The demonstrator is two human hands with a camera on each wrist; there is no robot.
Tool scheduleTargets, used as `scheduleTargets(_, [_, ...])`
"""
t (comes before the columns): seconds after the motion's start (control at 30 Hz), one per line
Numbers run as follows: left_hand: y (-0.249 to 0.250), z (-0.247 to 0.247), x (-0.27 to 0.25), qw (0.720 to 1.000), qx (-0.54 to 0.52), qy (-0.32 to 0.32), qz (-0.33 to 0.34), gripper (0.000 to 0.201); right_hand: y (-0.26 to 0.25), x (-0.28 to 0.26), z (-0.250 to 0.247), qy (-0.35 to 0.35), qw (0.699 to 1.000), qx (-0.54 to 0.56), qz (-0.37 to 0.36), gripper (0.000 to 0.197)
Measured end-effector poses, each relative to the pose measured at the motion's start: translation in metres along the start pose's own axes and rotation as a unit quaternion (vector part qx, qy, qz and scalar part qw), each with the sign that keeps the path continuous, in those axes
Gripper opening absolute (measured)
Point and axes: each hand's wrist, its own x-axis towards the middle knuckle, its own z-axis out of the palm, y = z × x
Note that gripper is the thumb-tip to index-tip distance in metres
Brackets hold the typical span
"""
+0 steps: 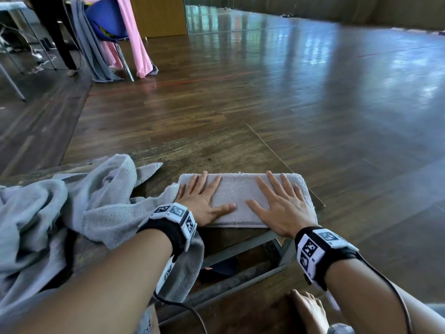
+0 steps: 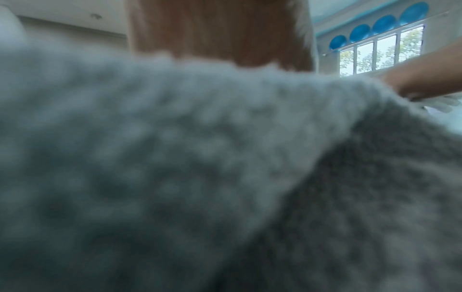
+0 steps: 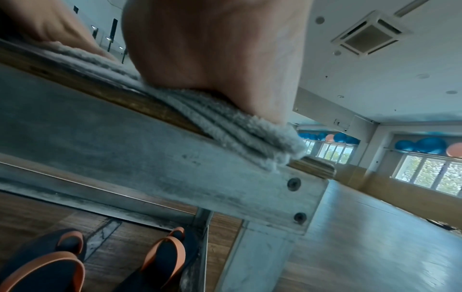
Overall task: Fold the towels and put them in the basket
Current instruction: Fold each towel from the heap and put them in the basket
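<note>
A grey towel (image 1: 237, 189), folded into a thick rectangle, lies at the right end of the wooden table (image 1: 216, 150). My left hand (image 1: 201, 196) presses flat on its left half, fingers straight and spread. Flat on its right half lies my right hand (image 1: 279, 203), fingers spread too. The right wrist view shows the towel's stacked layers (image 3: 250, 136) under my palm (image 3: 215, 49) at the table's near edge. A crumpled heap of grey towels (image 1: 60, 208) lies on the table's left part, and grey terry cloth (image 2: 175, 158) fills the left wrist view. No basket is in view.
The table's right corner (image 1: 322, 206) lies just past the folded towel. Beneath the table are dark sandals with orange rims (image 3: 160, 254) and my bare foot (image 1: 310, 309). A blue chair (image 1: 108, 22) draped with grey and pink cloths stands far left on the wooden floor.
</note>
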Motion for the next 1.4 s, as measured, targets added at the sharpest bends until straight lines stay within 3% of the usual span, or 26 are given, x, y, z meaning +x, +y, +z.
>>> scheduleTargets(0.23, [-0.018,-0.006,-0.009,0.998,-0.039,-0.014,-0.044,0.119,0.020,-0.006,-0.006,0.006,0.997,0.010,0.080,0.095])
scheduleTargets(0.37, [-0.016,-0.006,-0.008,0.998,-0.037,-0.021,-0.045,0.118,0.018,-0.006,-0.012,-0.018,0.994,-0.010,0.103,0.100])
scheduleTargets(0.47, [-0.015,-0.011,-0.007,0.999,-0.022,-0.011,-0.046,0.111,0.006,-0.005,-0.015,-0.016,0.993,-0.013,0.113,0.094])
scheduleTargets(0.6, [-0.018,-0.020,-0.004,0.998,0.012,0.051,-0.040,0.095,-0.021,-0.013,-0.019,0.110,0.993,-0.045,0.008,0.056])
scheduleTargets(0.67, [-0.020,-0.023,-0.004,0.997,0.017,0.055,-0.054,0.087,-0.035,-0.017,-0.018,0.106,0.993,-0.026,-0.043,0.043])
scheduleTargets(0.8, [-0.017,-0.027,-0.004,0.992,0.033,0.099,-0.069,0.075,-0.043,-0.015,-0.017,0.078,0.997,0.018,-0.016,0.041])
scheduleTargets(0.93, [-0.010,-0.032,-0.008,0.983,0.057,0.146,-0.100,0.058,-0.036,-0.002,-0.016,-0.006,0.998,0.049,-0.040,0.047])
scheduleTargets(1.0, [-0.008,-0.034,-0.011,0.982,0.054,0.138,-0.116,0.058,-0.036,-0.002,-0.013,0.037,0.997,0.045,-0.051,0.050])
scheduleTargets(1.1, [-0.007,-0.036,-0.014,0.983,0.050,0.133,-0.119,0.049,-0.044,-0.006,-0.010,0.122,0.989,0.025,-0.078,0.037])
scheduleTargets(1.2, [-0.007,-0.039,-0.018,0.985,0.037,0.133,-0.108,0.032,-0.050,-0.007,-0.011,0.081,0.993,0.035,-0.082,0.040])
scheduleTargets(1.4, [-0.002,-0.045,-0.029,0.979,-0.106,0.148,-0.095,0.027,-0.051,-0.006,-0.028,-0.008,0.993,0.084,-0.086,0.042])
